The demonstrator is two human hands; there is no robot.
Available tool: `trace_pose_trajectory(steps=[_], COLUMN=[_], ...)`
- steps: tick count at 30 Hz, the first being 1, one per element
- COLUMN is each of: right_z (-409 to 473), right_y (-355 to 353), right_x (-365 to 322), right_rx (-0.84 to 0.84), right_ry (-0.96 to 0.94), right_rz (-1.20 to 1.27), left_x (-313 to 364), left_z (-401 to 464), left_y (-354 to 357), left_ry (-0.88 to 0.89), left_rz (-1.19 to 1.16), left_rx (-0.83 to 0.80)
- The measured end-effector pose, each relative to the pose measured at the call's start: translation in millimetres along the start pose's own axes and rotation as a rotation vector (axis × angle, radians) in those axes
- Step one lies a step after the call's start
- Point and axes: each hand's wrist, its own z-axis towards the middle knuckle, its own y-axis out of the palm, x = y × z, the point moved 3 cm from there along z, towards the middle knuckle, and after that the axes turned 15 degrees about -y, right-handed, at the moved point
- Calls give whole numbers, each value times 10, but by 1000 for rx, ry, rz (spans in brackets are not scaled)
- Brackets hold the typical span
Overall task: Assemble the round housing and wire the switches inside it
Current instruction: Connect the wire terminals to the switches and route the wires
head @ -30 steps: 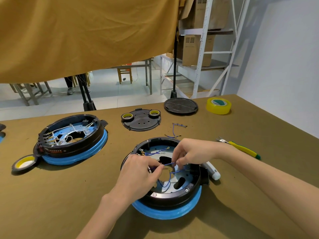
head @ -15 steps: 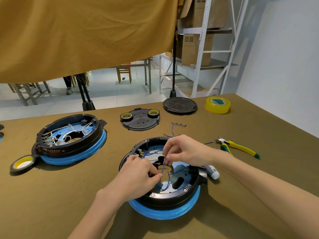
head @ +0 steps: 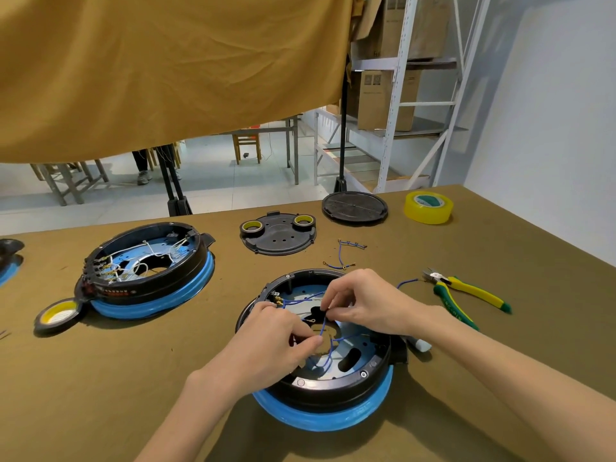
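Note:
A round black housing [head: 336,391] with a blue rim lies open in front of me. Thin blue wires [head: 328,351] run across its metal floor to switch terminals [head: 277,297] at the upper left wall. My left hand [head: 276,345] hovers over the housing's left half and pinches a blue wire between thumb and forefinger. My right hand [head: 363,301] reaches in from the right and pinches the upper end of the same wire bundle near a small black piece [head: 321,313]. The hands hide much of the housing's inside.
A second housing [head: 146,261] with white wires sits at the left, a tape roll [head: 56,316] beside it. A black cover plate [head: 278,235], round lid [head: 355,207], yellow tape [head: 428,207], loose blue wires [head: 343,256], cutters [head: 463,295] and a white tube [head: 420,344] lie around.
My right hand has lifted toward the housing's far side, drawing the blue wire taut upward. My left hand stays low and keeps its pinch. The cutters are now uncovered.

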Motion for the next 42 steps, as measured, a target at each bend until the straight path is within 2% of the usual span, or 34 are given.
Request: trace_pose_trajectory(steps=[3,6,9,12,14,17,18,24,35,42], right_z=[-25,47,205,340,387,425,432,498,450,436], right_y=[-148,-286,-224,106,351,547,587,694,787,635], right_x=[-8,-117,-326,-520,-583,-652,-665,-593,-610,-599], right_rx=[-10,-6,47,-88,-170,-169,-163,-101,14,18], right_ry=[20,-11,-49,-55,-35,-6,10,111,-32,26], right_rz=[-42,-103,-80,-76,-149,-441,-456,-291,-279,-201], left_x=[-137,-371,-518,-572,-581,-574,-576,-591,-619,-576], left_z=[-145,-183,-139,-109,-112,-132,-139,-145,-134,-141], left_y=[-118,-128,-30,90,164,206,212,243,261,291], left_ry=[-6,-141,-310,-363,-355,-337,-330,-347,-335,-332], left_rz=[-176,-469,-695,-811,-840,-844,-840,-788,-750,-777], left_rx=[211,380,383,308,267,247,250,259,228,220])
